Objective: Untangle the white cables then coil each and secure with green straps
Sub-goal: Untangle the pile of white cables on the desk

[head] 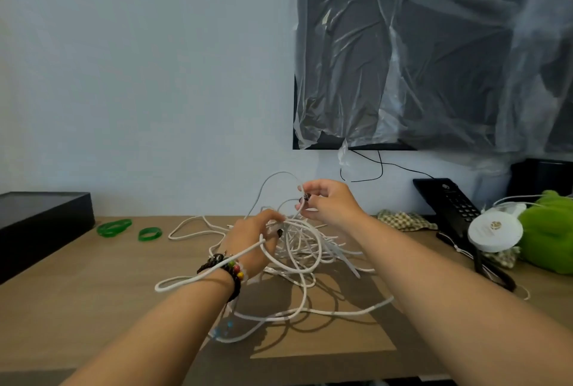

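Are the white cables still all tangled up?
Yes, tangled: the white cables lie in a knotted heap on the desk, uncoiled, with both hands pulling at strands.

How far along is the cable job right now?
Nothing looks finished: the white cables lie tangled on the wooden table. In hand: left hand grips strands, right hand pinches one. Left: untangling, coiling, strapping; green straps lie unused.

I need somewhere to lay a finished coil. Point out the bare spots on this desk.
Bare wood lies on the wooden desk at near left, between the black box and the white cable tangle, nearer than the two green straps. The near right is bare too. It is crowded at centre and by the black telephone and green plush toy.
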Action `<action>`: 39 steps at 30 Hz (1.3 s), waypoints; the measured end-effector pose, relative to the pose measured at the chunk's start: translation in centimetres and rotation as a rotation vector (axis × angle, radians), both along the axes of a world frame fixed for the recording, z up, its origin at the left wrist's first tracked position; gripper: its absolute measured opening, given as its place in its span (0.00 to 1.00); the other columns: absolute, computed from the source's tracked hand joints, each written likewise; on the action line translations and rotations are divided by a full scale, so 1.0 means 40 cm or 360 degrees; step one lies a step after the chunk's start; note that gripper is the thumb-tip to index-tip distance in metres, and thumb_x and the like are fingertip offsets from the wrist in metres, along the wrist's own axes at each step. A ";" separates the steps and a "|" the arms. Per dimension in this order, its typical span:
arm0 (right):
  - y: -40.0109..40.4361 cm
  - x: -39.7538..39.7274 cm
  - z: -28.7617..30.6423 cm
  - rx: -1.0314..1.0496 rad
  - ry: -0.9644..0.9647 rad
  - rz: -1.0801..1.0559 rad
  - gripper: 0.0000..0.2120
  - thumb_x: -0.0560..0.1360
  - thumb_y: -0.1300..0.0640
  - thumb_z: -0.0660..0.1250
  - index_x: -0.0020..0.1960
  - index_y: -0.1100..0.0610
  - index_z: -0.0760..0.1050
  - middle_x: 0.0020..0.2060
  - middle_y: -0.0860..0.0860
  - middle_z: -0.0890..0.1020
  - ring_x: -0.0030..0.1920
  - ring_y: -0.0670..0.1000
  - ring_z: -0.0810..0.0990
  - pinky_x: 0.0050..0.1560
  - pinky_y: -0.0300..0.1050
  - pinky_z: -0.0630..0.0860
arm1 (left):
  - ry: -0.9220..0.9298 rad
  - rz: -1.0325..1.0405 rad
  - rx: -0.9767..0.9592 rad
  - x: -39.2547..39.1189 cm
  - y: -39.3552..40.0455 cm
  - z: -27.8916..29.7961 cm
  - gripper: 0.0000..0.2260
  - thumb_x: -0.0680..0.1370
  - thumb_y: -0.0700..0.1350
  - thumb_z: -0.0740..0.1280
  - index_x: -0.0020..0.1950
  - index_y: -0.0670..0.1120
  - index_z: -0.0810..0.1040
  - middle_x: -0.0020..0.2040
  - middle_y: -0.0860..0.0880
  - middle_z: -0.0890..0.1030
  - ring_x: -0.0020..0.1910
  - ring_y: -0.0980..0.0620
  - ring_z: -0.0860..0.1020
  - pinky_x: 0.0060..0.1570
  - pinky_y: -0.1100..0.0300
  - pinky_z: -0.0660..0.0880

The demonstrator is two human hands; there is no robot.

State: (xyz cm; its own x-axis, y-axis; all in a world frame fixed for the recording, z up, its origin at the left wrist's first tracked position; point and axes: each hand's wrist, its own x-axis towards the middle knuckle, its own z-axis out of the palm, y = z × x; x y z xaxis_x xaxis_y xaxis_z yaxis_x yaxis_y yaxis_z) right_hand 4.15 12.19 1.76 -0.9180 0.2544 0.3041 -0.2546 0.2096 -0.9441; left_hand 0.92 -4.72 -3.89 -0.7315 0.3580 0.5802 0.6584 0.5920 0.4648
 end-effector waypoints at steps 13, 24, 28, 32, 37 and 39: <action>0.033 0.027 0.132 0.0259 0.0166 -0.0099 0.16 0.78 0.72 0.52 0.55 0.61 0.75 0.37 0.53 0.73 0.32 0.48 0.71 0.37 0.40 0.74 | -0.0160 0.0492 -0.0196 -0.030 -0.009 0.045 0.15 0.76 0.37 0.61 0.55 0.52 0.80 0.52 0.44 0.82 0.50 0.43 0.79 0.42 0.55 0.75; 0.002 0.109 0.027 0.0392 -0.0061 -0.0144 0.08 0.81 0.65 0.52 0.55 0.55 0.66 0.52 0.51 0.69 0.36 0.52 0.84 0.49 0.56 0.82 | -0.0425 -0.0033 -0.0078 0.060 -0.023 0.052 0.22 0.77 0.43 0.67 0.72 0.50 0.72 0.61 0.45 0.80 0.58 0.48 0.78 0.50 0.66 0.70; -0.019 0.127 0.032 0.0545 -0.0100 -0.0110 0.09 0.78 0.70 0.54 0.51 0.57 0.66 0.49 0.54 0.71 0.34 0.52 0.80 0.48 0.56 0.81 | -0.0537 -0.0054 -0.0070 0.079 -0.021 0.045 0.28 0.78 0.48 0.68 0.76 0.49 0.64 0.67 0.45 0.76 0.63 0.48 0.75 0.58 0.62 0.70; -0.026 0.128 0.027 0.0536 -0.0173 0.0011 0.15 0.73 0.77 0.53 0.45 0.60 0.71 0.42 0.57 0.74 0.31 0.52 0.78 0.44 0.54 0.79 | -0.0590 -0.0069 0.0035 0.081 -0.027 0.031 0.28 0.78 0.47 0.67 0.76 0.46 0.63 0.53 0.47 0.81 0.52 0.49 0.79 0.53 0.60 0.72; -0.029 0.132 0.021 0.0857 -0.0346 0.0056 0.12 0.75 0.73 0.56 0.45 0.62 0.76 0.39 0.55 0.76 0.32 0.50 0.78 0.36 0.42 0.79 | -0.0625 -0.0090 0.0099 0.073 -0.053 0.013 0.22 0.79 0.45 0.66 0.72 0.44 0.70 0.57 0.44 0.83 0.57 0.46 0.80 0.60 0.51 0.75; -0.037 0.131 0.009 0.1098 -0.0391 0.0031 0.07 0.77 0.66 0.61 0.49 0.59 0.77 0.40 0.54 0.78 0.35 0.49 0.80 0.40 0.44 0.79 | -0.0607 -0.0135 0.0123 0.067 -0.069 0.007 0.18 0.80 0.45 0.64 0.69 0.45 0.74 0.57 0.44 0.83 0.58 0.47 0.80 0.61 0.51 0.75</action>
State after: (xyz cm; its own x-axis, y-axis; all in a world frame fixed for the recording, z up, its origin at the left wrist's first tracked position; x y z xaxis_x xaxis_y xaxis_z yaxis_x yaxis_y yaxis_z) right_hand 9.39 10.70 2.10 -0.9828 0.0622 0.1740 -0.0624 0.7747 -0.6292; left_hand 3.60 -7.48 -3.59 -0.8693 0.3926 0.3002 0.4751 0.4966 0.7264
